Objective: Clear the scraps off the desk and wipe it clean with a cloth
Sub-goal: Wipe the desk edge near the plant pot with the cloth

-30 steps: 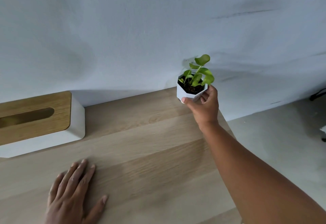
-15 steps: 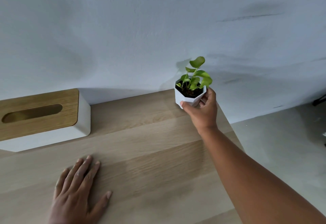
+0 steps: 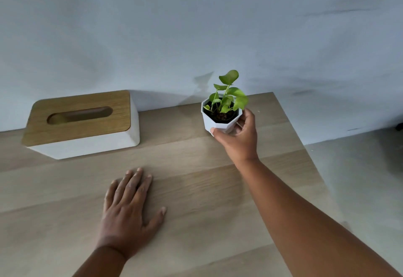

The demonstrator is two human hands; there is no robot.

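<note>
A small green plant in a white faceted pot point(image 3: 218, 121) sits near the back right corner of the light wooden desk point(image 3: 196, 189). My right hand point(image 3: 238, 137) is wrapped around the pot's lower right side, thumb at the front and fingers behind. Whether the pot's base touches the desk I cannot tell. My left hand point(image 3: 128, 209) lies flat on the desk, palm down, fingers spread, holding nothing. No scraps and no cloth are in view.
A white tissue box with a wooden slotted lid point(image 3: 80, 121) stands at the back left against the pale wall point(image 3: 196, 25). The desk's right edge point(image 3: 305, 145) drops off to a grey floor point(image 3: 359, 178).
My right hand has brought the plant pot lower and a little inward from the desk's back corner. The view has tilted down, showing more of the tissue box and my left hand.
</note>
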